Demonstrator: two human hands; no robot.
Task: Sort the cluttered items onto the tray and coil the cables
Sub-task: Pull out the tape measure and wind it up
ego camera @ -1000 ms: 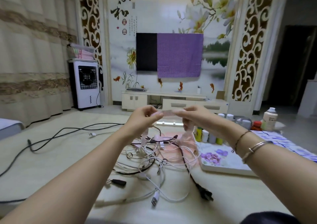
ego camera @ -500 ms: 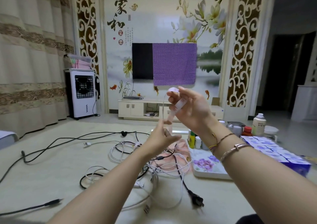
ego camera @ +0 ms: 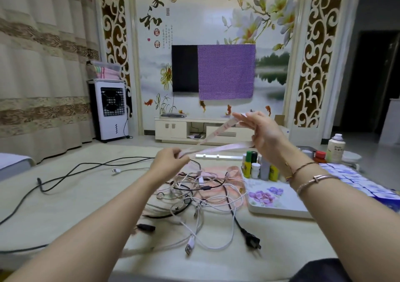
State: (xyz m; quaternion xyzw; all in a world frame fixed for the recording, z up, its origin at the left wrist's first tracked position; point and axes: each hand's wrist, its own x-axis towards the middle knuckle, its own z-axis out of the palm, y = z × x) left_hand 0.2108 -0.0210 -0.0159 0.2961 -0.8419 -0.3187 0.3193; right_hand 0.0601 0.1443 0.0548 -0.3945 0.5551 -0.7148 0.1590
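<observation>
Stretching between both raised hands is a pale pink flat tape, looped so two strands run from one hand to the other. The left hand pinches the lower end with fingers curled around it. The right hand is higher, with the tape wound over its loosely spread fingers; whether the thumb presses on the tape I cannot tell.

Below the hands, a tangle of white and black cables lies on the pale tabletop, partly over more pink tape. A white USB plug and a black two-pin power plug lie nearest the viewer. A long black cord trails off leftward, with a small white connector beside it.

Right of the tangle sits a white rectangular tray with purple flowers, carrying small bottles at its far edge. Beyond it lie rows of blue-and-white packets and a white spray bottle whose label is too small to read.

Large black characters on the far wall read 家和; a purple cloth covers part of a dark wall-mounted screen. A white floor-standing air cooler stands by the curtains.
</observation>
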